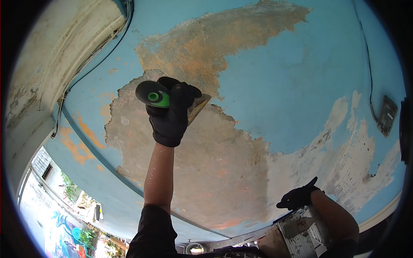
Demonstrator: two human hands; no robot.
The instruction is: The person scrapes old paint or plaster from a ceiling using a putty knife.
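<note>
My left hand point(170, 116), in a black glove, is raised against the wall and wrapped round a scraper point(159, 98) with a black and green handle. Its flat blade point(199, 108) points to the right, over the bare patch. Around it, the blue wall point(275, 94) has lost its paint, leaving rough grey-brown plaster point(206, 159) with ragged edges. Lower right, my gloved right hand point(300, 198) has its fingers stretched to the left and one digit pointing up. It is just above a worn, paint-stained stand point(297, 228), which overlaps it in this view.
A dark cable point(103, 60) runs along the ceiling edge at upper left. On the right a wire leads down to a grey wall box point(387, 116). Whitish scraped streaks point(344, 150) mark the wall there. Plants point(86, 236) and bright daylight show at lower left.
</note>
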